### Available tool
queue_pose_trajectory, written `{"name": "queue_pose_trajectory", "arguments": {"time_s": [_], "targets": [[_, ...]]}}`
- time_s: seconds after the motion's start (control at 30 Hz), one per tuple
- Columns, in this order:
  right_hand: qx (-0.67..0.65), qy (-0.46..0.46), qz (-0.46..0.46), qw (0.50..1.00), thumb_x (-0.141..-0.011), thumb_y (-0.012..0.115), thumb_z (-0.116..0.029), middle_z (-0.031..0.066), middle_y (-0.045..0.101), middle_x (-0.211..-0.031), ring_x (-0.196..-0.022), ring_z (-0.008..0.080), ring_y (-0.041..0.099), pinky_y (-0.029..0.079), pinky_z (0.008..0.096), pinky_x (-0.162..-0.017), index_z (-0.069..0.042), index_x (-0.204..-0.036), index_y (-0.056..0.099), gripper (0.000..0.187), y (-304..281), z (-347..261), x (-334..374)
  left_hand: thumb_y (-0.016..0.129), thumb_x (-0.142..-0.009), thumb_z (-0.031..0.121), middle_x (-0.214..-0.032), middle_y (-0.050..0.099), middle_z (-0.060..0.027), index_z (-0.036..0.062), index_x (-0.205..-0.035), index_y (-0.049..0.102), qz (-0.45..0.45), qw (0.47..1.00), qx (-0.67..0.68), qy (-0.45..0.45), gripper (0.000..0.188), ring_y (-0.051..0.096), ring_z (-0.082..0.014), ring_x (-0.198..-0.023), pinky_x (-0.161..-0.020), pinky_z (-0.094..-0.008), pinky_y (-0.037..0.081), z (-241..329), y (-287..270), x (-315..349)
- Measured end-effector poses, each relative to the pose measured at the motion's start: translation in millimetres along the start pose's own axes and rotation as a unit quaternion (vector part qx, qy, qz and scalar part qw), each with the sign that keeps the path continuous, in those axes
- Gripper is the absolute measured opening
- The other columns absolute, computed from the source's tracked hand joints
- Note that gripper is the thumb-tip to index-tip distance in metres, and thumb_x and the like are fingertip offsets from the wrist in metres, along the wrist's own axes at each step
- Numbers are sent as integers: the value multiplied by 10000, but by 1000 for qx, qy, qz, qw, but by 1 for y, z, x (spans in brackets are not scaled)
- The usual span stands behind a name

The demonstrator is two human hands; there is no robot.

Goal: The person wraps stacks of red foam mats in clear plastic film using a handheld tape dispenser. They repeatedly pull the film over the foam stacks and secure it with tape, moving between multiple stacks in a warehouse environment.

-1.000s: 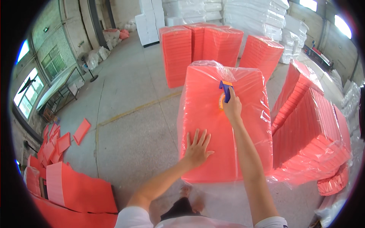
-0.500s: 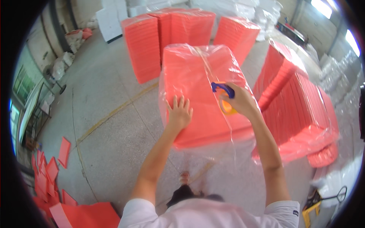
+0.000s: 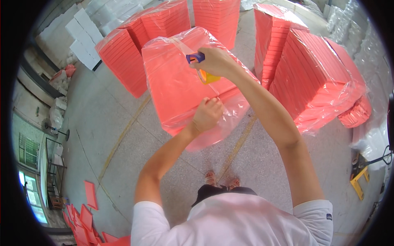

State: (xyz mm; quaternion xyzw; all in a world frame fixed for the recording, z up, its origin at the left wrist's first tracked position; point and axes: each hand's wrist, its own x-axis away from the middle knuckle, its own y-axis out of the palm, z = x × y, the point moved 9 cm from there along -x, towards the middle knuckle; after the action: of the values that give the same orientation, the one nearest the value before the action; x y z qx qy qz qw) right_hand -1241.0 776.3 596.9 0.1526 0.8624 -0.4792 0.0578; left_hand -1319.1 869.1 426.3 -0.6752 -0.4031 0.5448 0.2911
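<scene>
Near left, loose red panels (image 3: 82,223) lie on the floor (image 3: 123,156), cut off at the lower edge. At centre, a clear plastic bag (image 3: 227,125) contains a red stack (image 3: 176,82), its underside hidden. The left hand (image 3: 208,112) rests on the bag's near end, fingers curled; whether it pinches plastic cannot be told. The right hand (image 3: 216,62) grips a tape dispenser (image 3: 195,58) over the stack, partly covering the tool. At right, further red stacks (image 3: 312,74) stand in clear wrap (image 3: 312,126), overlapping.
</scene>
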Motion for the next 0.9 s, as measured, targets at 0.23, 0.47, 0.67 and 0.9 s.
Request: {"name": "queue_pose_trajectory", "arguments": {"time_s": [0.23, 0.47, 0.67, 0.9], "targets": [[-51, -6, 59, 997, -736, 739, -510, 164, 677, -827, -809, 320, 674, 514, 423, -700, -50, -962, 650, 520, -32, 3, -10, 647, -803, 214, -709, 635, -247, -44, -745, 646, -6, 878, 115, -466, 265, 637, -389, -673, -648, -469, 505, -207, 15, 10], [-79, 77, 73, 991, -791, 763, -295, 236, 555, -1015, -816, 427, 635, 525, 489, -676, -132, -1424, 454, 723, 119, 24, 240, 653, -757, 175, -962, 652, -267, -60, -971, 647, -6, 809, 194, -555, 318, 638, -391, -917, -799, -462, 498, -252, 48, 65], [-85, 168, -66, 980, -814, 676, -227, 260, 643, -1013, -863, 443, 662, 538, 497, -747, -120, -1354, 531, 569, 150, 49, 233, 540, -893, 530, -1527, 246, -303, -118, -1415, 320, -151, 915, 44, -371, 860, 260, -494, -1389, -1145, -521, 225, -194, 55, 9], [-63, 274, -169, 945, -831, 616, -250, 198, 702, -916, -877, 398, 671, 526, 479, -742, -75, -1033, 692, 278, 218, 158, 226, 513, -868, 688, -1488, 270, -382, -134, -1451, 251, -259, 926, 139, -238, 1041, 217, -476, -1433, -1195, -524, 127, -149, 57, 6]]}}
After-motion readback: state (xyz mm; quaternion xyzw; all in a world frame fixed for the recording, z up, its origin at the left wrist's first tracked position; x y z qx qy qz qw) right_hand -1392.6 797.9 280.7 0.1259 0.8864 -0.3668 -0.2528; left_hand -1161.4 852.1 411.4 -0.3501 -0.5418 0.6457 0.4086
